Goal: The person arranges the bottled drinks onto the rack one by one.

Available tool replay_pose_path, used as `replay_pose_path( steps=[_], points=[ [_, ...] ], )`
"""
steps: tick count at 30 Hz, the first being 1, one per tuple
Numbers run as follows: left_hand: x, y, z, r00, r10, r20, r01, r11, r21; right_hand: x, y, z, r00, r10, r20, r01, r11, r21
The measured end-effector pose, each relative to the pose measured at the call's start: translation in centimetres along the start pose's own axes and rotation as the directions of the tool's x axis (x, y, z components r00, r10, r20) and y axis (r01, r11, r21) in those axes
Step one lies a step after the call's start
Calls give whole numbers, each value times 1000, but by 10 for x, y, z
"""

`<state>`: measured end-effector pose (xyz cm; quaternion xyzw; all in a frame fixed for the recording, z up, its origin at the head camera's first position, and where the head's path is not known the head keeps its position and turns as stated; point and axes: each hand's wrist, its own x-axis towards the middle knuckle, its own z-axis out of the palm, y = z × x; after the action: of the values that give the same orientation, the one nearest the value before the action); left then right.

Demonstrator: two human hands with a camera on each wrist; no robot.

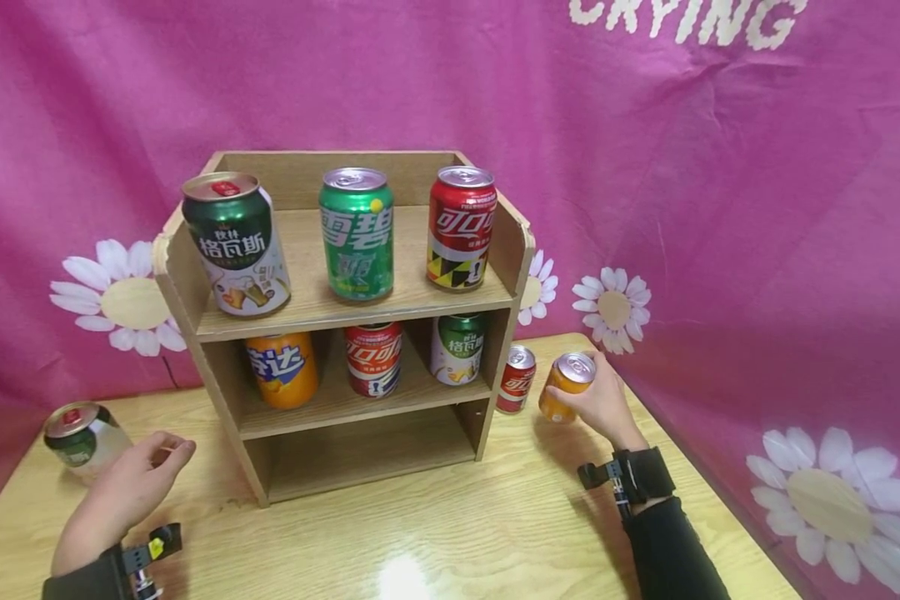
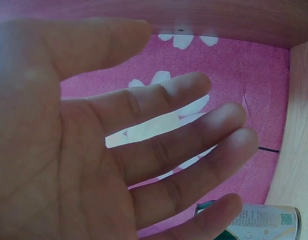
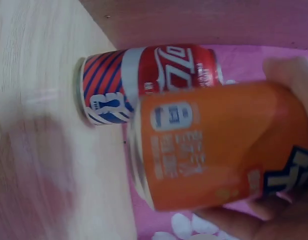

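In the head view, my right hand (image 1: pixel 607 402) grips an orange soda can (image 1: pixel 567 387) at the right of the shelf, thumb on one side and fingers on the other. The right wrist view shows this orange can (image 3: pixel 219 145) with its base seemingly off the table. Just behind it a red cola can (image 3: pixel 169 65) stands upright on the table. My left hand (image 1: pixel 131 482) holds nothing; its fingers (image 2: pixel 164 155) are spread and loosely bent. It is nearest to a green-and-white can (image 1: pixel 86 442) on the table's left, and partly covers it.
A wooden shelf unit (image 1: pixel 345 311) stands mid-table. Its top carries a green-and-white can (image 1: pixel 240 250), a green can (image 1: pixel 357 237) and a red can (image 1: pixel 461 229). The middle level holds an orange can (image 1: pixel 285 371), a red can (image 1: pixel 375 358) and a green-and-white can (image 1: pixel 457 350). Pink cloth hangs behind.
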<state>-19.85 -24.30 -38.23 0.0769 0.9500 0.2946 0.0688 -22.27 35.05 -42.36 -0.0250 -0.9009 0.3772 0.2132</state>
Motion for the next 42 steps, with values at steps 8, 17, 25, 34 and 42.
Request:
replay_pose_path(
  steps=[8,17,25,34,42],
  points=[
    [-2,0,5,997,45,-69,-43,999,26,-25,-17,-9,980,-119,157,112,992,53],
    [-2,3,2,999,26,-44,-25,999,25,-45,-44,-11,909,-228,350,157,963,220],
    [-1,-1,5,998,29,-52,-27,999,27,-57,-64,-6,872,-321,371,234,937,260],
    [1,-2,6,998,36,-57,-33,999,43,-68,-83,19,794,-392,464,235,903,360],
    [3,-1,5,1000,9,-23,-8,999,54,-72,-97,56,711,-500,494,265,842,470]
  ],
)
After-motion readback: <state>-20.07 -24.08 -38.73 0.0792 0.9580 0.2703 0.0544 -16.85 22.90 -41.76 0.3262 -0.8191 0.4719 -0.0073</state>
